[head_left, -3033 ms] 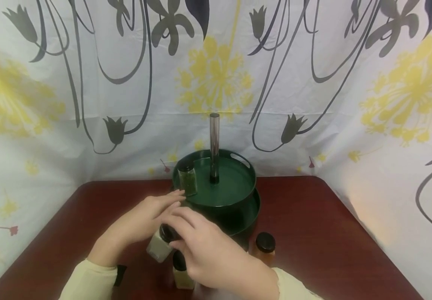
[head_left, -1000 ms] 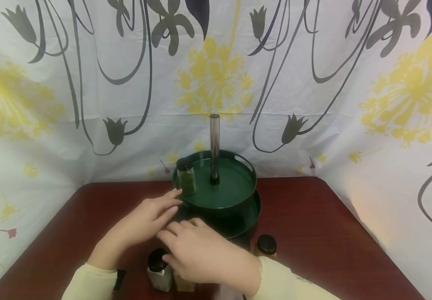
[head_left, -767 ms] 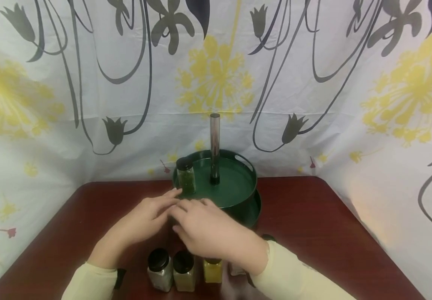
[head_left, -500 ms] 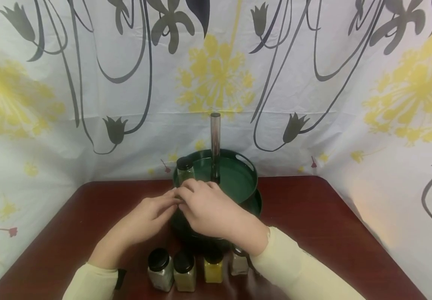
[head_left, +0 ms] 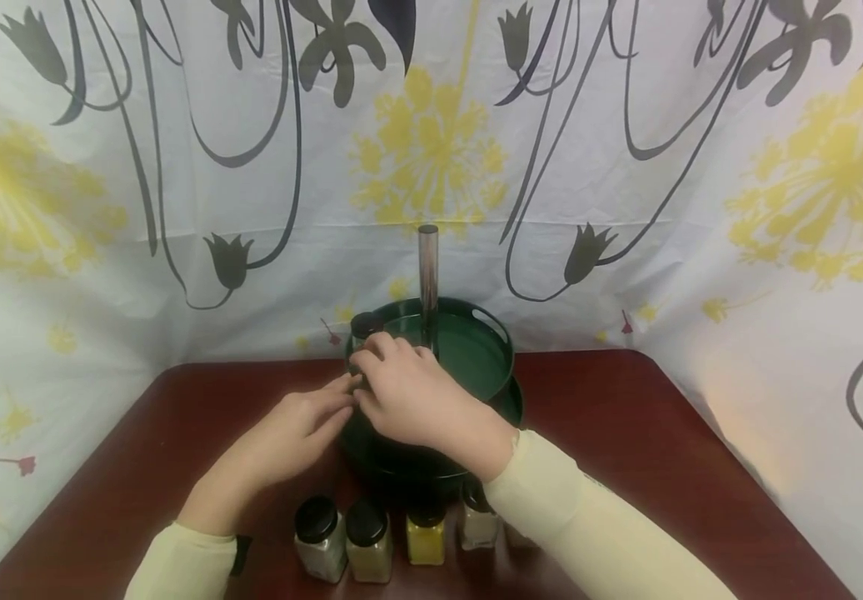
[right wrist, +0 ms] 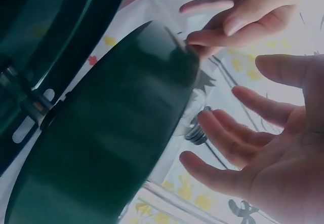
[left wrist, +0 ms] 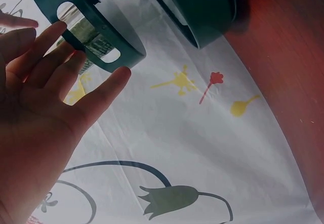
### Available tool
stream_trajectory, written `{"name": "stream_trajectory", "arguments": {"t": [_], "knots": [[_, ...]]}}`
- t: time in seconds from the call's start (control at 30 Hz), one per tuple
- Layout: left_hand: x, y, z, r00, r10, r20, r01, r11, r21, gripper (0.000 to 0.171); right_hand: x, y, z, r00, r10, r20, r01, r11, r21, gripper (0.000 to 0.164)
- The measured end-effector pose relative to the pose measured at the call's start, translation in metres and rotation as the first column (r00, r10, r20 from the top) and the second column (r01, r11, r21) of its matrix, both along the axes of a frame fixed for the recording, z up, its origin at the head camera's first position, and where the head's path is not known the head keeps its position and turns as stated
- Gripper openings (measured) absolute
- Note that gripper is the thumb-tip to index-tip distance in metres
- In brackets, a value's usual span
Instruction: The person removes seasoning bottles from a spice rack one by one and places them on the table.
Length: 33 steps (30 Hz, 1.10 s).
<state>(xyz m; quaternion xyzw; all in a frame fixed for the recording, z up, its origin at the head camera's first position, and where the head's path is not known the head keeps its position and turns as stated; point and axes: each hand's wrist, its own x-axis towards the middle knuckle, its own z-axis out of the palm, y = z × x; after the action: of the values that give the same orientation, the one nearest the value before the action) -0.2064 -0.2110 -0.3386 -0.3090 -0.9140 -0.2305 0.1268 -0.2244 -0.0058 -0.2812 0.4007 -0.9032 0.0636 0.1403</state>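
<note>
A two-tier green tray stand (head_left: 476,354) with a metal post stands on the table. My left hand (head_left: 292,437) reaches to its left front, fingers extended, fingertips at the upper tray's rim (left wrist: 134,57). Beside those fingertips is my right hand (head_left: 420,400), raised in front of the upper tray. In the right wrist view, the right hand (right wrist: 268,143) has loosely spread fingers and holds nothing. A black-lidded jar of green herbs (head_left: 366,325) stands on the upper tray, mostly hidden by the right hand; its glass (left wrist: 88,34) shows through a handle slot.
Several black-lidded spice jars stand in a row in front of the stand: a pale one (head_left: 321,546), an olive one (head_left: 369,546), a yellow one (head_left: 426,537) and a whitish one (head_left: 479,525). The right sleeve partly covers another. A patterned curtain (head_left: 431,150) hangs behind the table (head_left: 589,400).
My right hand has set the pale jar down at the left end of the row, let it go, and risen to the upper tray. My left hand has hardly moved.
</note>
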Motion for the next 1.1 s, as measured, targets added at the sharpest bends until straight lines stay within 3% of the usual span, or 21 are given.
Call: {"name": "stream_trajectory", "arguments": {"t": [0.33, 0.57, 0.83, 1.1], "knots": [[0.000, 0.000, 0.001, 0.998, 0.008, 0.056, -0.008, 1.000, 0.012, 0.038, -0.012, -0.008, 0.001, 0.995, -0.090, 0.044, 0.088, 0.995, 0.037, 0.041], [0.000, 0.001, 0.003, 0.998, 0.017, 0.061, -0.018, 1.000, 0.005, 0.036, -0.012, -0.008, 0.004, 0.996, -0.094, 0.014, 0.093, 0.995, 0.026, 0.044], [0.001, 0.001, 0.004, 0.998, 0.033, 0.053, -0.032, 0.999, -0.023, 0.035, -0.017, -0.010, 0.011, 0.993, -0.118, -0.023, 0.117, 0.993, -0.034, 0.061], [0.002, 0.003, 0.004, 0.997, 0.036, 0.072, -0.034, 0.999, -0.027, 0.033, -0.023, -0.012, 0.009, 0.983, -0.179, 0.046, 0.179, 0.984, -0.002, 0.064]]}}
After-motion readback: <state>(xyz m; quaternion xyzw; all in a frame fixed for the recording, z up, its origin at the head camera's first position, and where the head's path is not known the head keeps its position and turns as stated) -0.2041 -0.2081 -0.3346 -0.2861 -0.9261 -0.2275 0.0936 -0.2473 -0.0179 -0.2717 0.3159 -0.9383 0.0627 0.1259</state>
